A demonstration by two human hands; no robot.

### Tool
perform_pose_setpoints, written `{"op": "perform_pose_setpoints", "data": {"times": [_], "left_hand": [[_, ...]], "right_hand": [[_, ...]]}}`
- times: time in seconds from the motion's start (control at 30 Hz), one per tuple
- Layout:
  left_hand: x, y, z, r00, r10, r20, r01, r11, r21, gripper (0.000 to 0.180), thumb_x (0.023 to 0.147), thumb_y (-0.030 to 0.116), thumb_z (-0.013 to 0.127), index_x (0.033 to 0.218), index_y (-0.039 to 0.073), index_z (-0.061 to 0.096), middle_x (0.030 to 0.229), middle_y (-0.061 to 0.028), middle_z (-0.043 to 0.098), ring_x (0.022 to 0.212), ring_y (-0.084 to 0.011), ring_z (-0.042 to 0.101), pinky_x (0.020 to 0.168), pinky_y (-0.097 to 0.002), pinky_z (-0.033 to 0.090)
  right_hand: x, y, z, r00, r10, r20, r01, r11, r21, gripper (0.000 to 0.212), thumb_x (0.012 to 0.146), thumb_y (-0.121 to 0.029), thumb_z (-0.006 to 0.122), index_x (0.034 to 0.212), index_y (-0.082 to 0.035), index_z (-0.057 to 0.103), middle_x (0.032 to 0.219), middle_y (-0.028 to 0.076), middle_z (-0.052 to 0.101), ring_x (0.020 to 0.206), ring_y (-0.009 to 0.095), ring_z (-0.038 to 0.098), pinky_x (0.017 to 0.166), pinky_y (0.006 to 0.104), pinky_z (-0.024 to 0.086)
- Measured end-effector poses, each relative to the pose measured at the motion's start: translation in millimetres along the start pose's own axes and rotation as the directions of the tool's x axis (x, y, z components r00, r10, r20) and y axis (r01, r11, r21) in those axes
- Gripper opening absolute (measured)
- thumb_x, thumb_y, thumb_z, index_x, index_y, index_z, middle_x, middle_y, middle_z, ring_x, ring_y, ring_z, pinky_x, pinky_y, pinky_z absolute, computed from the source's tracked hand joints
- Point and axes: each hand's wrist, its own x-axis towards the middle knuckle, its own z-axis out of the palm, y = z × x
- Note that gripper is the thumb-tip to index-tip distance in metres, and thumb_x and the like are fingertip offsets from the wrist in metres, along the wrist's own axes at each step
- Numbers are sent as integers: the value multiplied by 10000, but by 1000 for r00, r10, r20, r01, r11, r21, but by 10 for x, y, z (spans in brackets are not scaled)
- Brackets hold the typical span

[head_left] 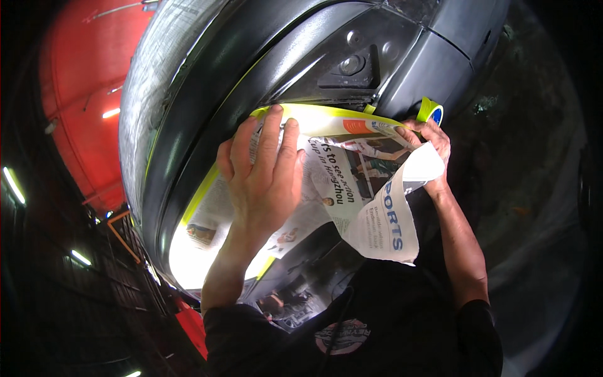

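A sheet of newspaper (330, 169) lies over part of a dark vehicle body. Bright yellow-green masking tape (331, 112) runs along its upper edge. My left hand (264, 166) rests on the paper with fingers extended and slightly apart, the fingertips at the taped edge. At the sheet's right end, my right hand (438, 147) is closed, its fingers gripping the paper's edge. Just above those fingers is a roll of yellow-green tape (433, 112), touching or very near them. The loose corner of the sheet folds and hangs down below my right hand.
Curved black body panels (301, 44) rise above the paper, with a dark grey panel (427, 69) on the right. More newspaper (201, 229) covers the lower left, edged with tape. A red surface (88, 75) and ceiling lights (14, 185) show at the left.
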Motion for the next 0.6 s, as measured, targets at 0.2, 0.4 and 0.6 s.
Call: {"op": "perform_pose_setpoints", "data": {"times": [0.2,0.4,0.6], "left_hand": [[-4,3,20,1000,12,1,-12,998,58,497,884,257,795,1334,68,706,1483,-87,615,1308,-326,532,1060,-507,369],[37,62,105,1000,-5,13,2,977,212,494,907,220,724,1376,68,691,1465,-49,614,1272,-307,540,1046,-500,371],[33,60,154,1000,18,26,-25,942,336,516,885,178,688,1394,94,686,1451,-14,602,1234,-297,538,1025,-518,362]], "right_hand": [[48,37,2,999,-28,-33,28,1000,13,242,943,-210,806,1071,-6,780,956,126,724,796,207,710,718,351,563],[131,0,-54,999,50,2,-50,998,-40,243,933,-197,807,1073,1,787,931,132,720,792,216,713,715,351,573],[126,-17,-48,997,-71,22,73,994,-77,175,905,-118,793,1063,-43,807,905,111,722,796,236,690,741,364,570]]}}
